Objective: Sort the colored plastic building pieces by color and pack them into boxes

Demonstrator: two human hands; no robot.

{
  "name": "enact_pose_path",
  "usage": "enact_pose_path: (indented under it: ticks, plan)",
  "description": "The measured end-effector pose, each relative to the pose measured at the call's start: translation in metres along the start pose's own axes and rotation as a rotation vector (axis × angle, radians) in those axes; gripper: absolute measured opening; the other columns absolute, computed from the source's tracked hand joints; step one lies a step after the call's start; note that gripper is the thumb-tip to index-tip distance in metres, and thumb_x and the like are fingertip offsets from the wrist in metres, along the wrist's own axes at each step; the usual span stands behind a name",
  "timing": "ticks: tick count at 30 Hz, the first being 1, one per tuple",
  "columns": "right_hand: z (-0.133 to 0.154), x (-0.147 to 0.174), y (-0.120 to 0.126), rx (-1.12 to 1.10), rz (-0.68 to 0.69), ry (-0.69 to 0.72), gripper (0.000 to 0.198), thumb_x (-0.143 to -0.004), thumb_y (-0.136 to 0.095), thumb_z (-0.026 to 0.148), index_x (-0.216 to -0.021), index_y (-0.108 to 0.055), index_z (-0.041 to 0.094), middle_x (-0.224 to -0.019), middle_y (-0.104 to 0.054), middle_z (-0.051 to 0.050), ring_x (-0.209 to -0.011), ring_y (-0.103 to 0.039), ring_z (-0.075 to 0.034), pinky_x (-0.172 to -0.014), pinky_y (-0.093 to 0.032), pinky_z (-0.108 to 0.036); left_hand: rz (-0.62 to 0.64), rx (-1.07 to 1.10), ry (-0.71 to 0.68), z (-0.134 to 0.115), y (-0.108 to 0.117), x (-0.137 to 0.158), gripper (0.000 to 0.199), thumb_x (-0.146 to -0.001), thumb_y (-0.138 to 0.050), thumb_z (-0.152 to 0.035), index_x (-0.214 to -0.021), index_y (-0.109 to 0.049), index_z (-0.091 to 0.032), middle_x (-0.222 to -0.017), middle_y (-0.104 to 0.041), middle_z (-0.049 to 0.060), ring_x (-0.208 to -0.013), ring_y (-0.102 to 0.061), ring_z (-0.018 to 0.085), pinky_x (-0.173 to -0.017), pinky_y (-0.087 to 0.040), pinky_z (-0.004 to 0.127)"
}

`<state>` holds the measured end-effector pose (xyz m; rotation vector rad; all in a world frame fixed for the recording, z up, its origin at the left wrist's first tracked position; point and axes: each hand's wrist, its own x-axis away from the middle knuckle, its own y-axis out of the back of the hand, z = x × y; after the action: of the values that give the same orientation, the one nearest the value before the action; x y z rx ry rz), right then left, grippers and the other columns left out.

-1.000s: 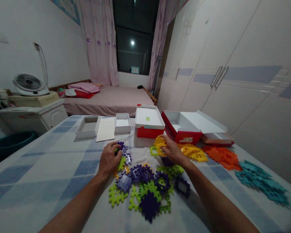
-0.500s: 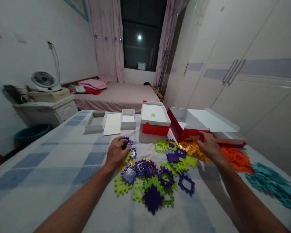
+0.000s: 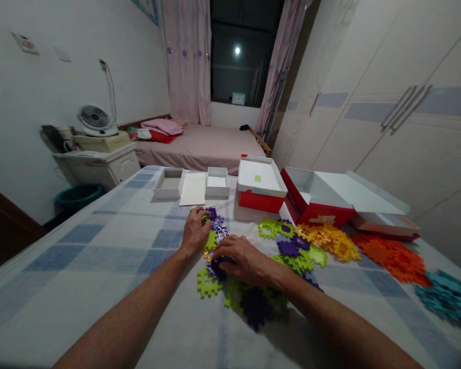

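Observation:
My left hand (image 3: 195, 231) is curled at the left edge of a loose pile of notched plastic building pieces, its thumb and fingers closed round a green piece (image 3: 205, 219). Purple pieces (image 3: 212, 213) lie right beside those fingertips. My right hand (image 3: 248, 260) reaches across the pile, fingers bent down over a dark purple piece (image 3: 218, 268) and touching it. The hand and forearm hide part of the pile. Nearer to me lie a light green piece (image 3: 208, 283) and a dark purple square piece (image 3: 255, 307).
Sorted heaps of yellow pieces (image 3: 336, 241), orange pieces (image 3: 395, 256) and teal pieces (image 3: 451, 297) lie to the right. Along the back stand small white boxes (image 3: 168, 192), a red-and-white box (image 3: 259, 201) and an open red box (image 3: 322, 214). A checked cloth (image 3: 111, 261) covers the table.
My right hand has moved left from the yellow heap to the purple pieces in the middle pile. My left hand stays at the pile's left edge. The camera view has turned slightly left.

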<state>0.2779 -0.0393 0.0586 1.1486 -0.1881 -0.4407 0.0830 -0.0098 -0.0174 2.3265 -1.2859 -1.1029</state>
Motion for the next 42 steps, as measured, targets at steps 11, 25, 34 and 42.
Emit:
enact_pose_path:
  ticks: [11, 25, 34, 42]
  plan:
    - [0.004, -0.028, -0.013, 0.388, -0.124, -0.454, 0.044, -0.082, -0.055, 0.054, -0.097, -0.065, 0.015, -0.102, -0.064, -0.015, -0.098, -0.055, -0.03, -0.083, -0.039, -0.042, -0.014, 0.069, 0.01, -0.005, -0.005, -0.001, 0.023, -0.078, -0.048, -0.017, -0.091, -0.067, -0.019, -0.111, -0.057, 0.008, -0.112, -0.054, 0.022, -0.106, -0.04, 0.04]
    - [-0.021, -0.03, -0.007, 0.305, -0.114, -0.49, 0.027, -0.081, -0.048, 0.022, -0.105, -0.058, 0.014, -0.104, -0.064, -0.015, -0.097, -0.058, -0.026, -0.081, -0.042, -0.033, -0.041, 0.056, 0.025, -0.009, -0.001, 0.0, 0.024, -0.082, -0.047, -0.022, -0.094, -0.066, -0.016, -0.115, -0.056, 0.011, -0.115, -0.054, 0.023, -0.104, -0.042, 0.039]
    - [-0.072, -0.011, 0.019, 0.256, -0.193, -0.529, 0.027, -0.091, -0.039, 0.017, -0.107, -0.061, 0.015, -0.102, -0.069, -0.011, -0.095, -0.063, -0.02, -0.078, -0.041, -0.026, 0.055, -0.176, -0.336, -0.044, 0.014, 0.017, 0.026, -0.084, -0.051, -0.021, -0.107, -0.062, -0.022, -0.13, -0.053, 0.011, -0.126, -0.043, 0.028, -0.109, -0.034, 0.049]
    - [-0.087, 0.018, 0.032, 0.092, -0.546, -0.604, 0.03, -0.09, -0.038, 0.019, -0.109, -0.062, 0.018, -0.098, -0.07, -0.009, -0.088, -0.065, -0.02, -0.078, -0.044, -0.029, 0.714, 0.007, -0.74, -0.075, 0.002, 0.05, 0.051, -0.082, -0.058, -0.031, -0.131, -0.048, -0.022, -0.126, -0.056, 0.011, -0.113, -0.054, 0.025, -0.096, -0.045, 0.039]
